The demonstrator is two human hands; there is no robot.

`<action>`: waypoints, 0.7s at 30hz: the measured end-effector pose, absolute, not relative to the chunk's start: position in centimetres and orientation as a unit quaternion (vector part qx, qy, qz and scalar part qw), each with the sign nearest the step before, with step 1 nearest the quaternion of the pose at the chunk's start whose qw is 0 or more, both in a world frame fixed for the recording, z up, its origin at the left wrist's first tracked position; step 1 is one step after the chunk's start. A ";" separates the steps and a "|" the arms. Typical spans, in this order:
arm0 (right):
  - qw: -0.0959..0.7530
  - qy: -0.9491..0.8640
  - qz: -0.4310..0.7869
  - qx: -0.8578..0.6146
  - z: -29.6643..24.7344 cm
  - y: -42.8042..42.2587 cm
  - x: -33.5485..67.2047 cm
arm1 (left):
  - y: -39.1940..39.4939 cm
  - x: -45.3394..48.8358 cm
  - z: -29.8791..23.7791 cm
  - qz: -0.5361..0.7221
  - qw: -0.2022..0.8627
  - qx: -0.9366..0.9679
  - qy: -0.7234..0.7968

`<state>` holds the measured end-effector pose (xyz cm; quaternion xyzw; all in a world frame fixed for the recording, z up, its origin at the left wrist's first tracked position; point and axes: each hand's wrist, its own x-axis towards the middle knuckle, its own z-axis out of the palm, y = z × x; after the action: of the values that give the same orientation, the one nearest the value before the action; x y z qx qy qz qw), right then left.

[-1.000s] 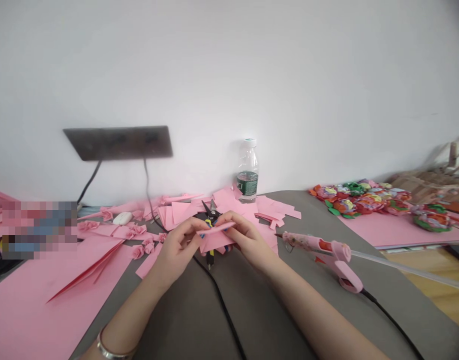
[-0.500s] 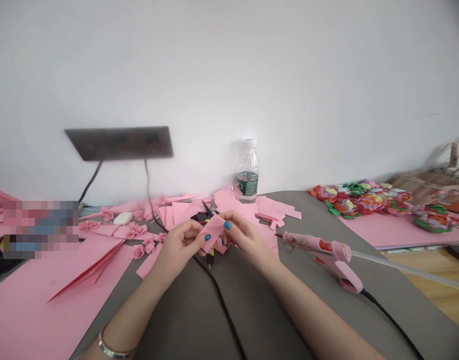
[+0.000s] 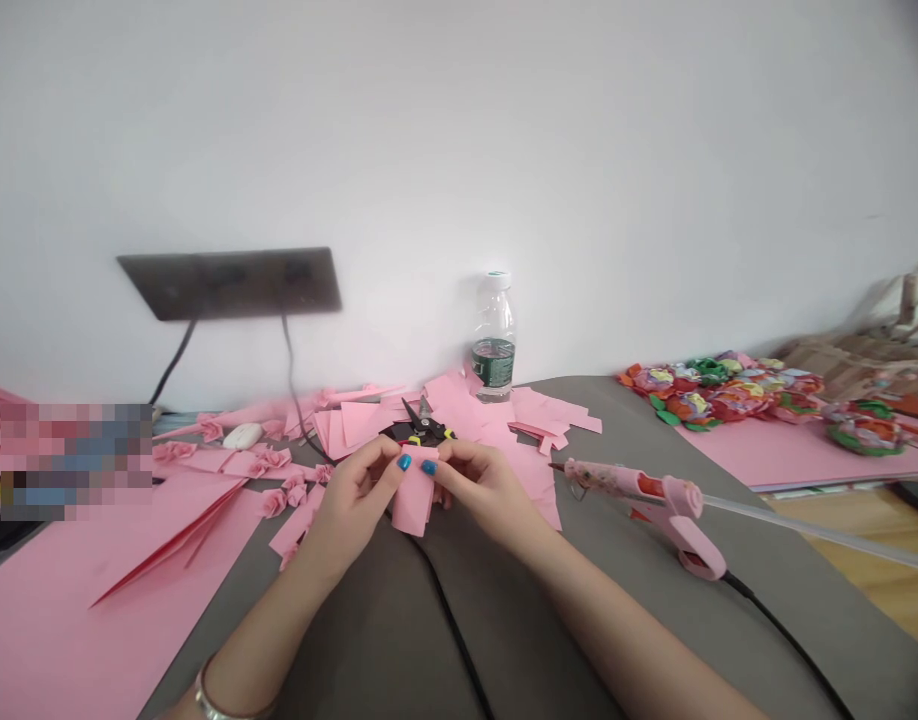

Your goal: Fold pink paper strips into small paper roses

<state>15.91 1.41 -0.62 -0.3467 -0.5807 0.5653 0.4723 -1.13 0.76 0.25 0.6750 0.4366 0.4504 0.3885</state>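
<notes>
Pinching pink paper (image 3: 412,503), left hand (image 3: 350,510), right hand (image 3: 485,490), fingers (image 3: 429,466) clenched on it, capped plastic bottle (image 3: 494,340) behind

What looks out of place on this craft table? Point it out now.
The pink hot glue gun lies on the grey mat with its nozzle aimed at the loose pink paper scraps, very close to them. That looks risky if the gun is switched on.

Nothing readable, green label (image 3: 493,365) on plastic btl (image 3: 493,310) (too blurry, tbh)
</notes>
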 end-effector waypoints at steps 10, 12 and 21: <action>0.468 -0.616 0.531 -0.345 -0.2 0.9 15.9 | 0.2 -0.9 0.6 0.429 0.398 0.697 0.414; 0.468 -0.621 0.529 -0.340 -0.2 0.8 15.9 | 0.2 -1.0 0.5 0.430 0.394 0.699 0.413; 0.474 -0.628 0.540 -0.300 0.0 0.8 15.8 | 0.0 -1.2 -0.1 0.437 0.380 0.705 0.409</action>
<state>15.82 0.78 0.02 -0.3000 -0.6278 0.5396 0.4741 -1.20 -0.01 -0.05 0.7046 0.4091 0.4375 0.3805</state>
